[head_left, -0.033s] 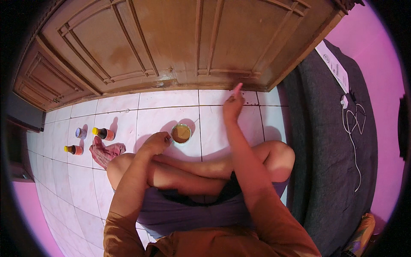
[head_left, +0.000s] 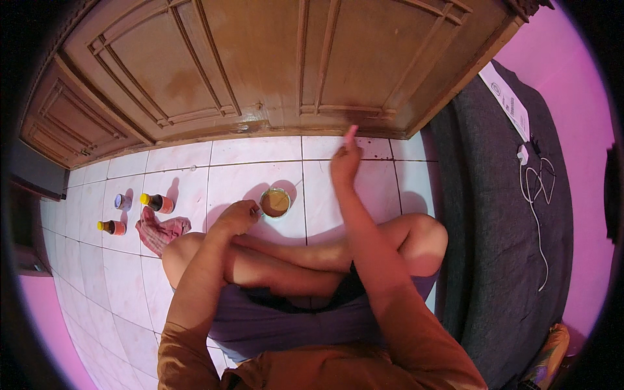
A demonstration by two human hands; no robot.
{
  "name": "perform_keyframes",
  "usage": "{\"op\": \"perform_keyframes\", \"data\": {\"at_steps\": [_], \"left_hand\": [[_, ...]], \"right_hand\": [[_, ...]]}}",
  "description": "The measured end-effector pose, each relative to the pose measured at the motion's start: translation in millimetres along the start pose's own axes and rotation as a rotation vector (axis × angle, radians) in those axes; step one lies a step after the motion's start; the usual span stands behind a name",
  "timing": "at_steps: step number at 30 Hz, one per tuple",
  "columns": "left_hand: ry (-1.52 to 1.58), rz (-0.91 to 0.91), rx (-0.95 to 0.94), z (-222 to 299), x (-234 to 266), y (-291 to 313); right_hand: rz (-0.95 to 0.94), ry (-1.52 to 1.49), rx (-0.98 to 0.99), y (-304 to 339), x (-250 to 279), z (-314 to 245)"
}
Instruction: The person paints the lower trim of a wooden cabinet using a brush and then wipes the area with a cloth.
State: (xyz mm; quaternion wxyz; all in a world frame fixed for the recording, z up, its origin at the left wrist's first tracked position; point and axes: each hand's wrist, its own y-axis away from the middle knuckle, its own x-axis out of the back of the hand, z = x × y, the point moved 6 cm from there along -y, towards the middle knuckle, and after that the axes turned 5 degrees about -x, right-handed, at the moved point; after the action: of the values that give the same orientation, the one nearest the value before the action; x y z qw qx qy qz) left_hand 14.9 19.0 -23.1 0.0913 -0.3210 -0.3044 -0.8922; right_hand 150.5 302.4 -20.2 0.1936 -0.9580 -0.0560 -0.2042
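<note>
A clear mug (head_left: 275, 203) of brown liquid stands on the white tiles in front of my crossed legs. My left hand (head_left: 243, 216) is closed on its handle at the left side. Farther off and to the right, my right hand (head_left: 346, 160) grips a slim pink tool (head_left: 351, 135), whose kind I cannot make out. The tool points up at the lower edge of the brown wooden cabinet (head_left: 273, 78). Whether it touches the wood is unclear. A darker, shiny patch (head_left: 247, 123) shows low on the wood, and small dark spots lie on the tiles below.
To the left are two dark bottles with yellow caps, one larger (head_left: 158, 203) and one smaller (head_left: 112, 227), a small round container (head_left: 121, 201) and a crumpled pink cloth (head_left: 161, 231). Along the right runs a dark grey mattress (head_left: 494, 234) bearing a white cable (head_left: 537, 214) and a white box (head_left: 510, 104).
My right hand has shifted a little to the left along the cabinet's base with the pink tool. My left hand and the mug stay as they were.
</note>
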Motion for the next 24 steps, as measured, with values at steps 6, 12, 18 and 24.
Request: {"op": "perform_keyframes", "data": {"at_steps": [6, 12, 18, 24], "left_hand": [[-0.068, -0.001, 0.011, 11, 1, 4], [-0.051, -0.006, 0.029, 12, 3, 6], [-0.030, -0.012, -0.007, 8, -1, -3], [-0.046, 0.014, -0.048, -4, 0, -2]], "right_hand": [[-0.422, -0.043, 0.174, 55, -37, -55], [-0.447, 0.079, 0.219, 25, -14, -38], [0.012, 0.103, 0.045, -33, 51, 34], [0.169, 0.037, -0.273, -44, 50, 44]]}}
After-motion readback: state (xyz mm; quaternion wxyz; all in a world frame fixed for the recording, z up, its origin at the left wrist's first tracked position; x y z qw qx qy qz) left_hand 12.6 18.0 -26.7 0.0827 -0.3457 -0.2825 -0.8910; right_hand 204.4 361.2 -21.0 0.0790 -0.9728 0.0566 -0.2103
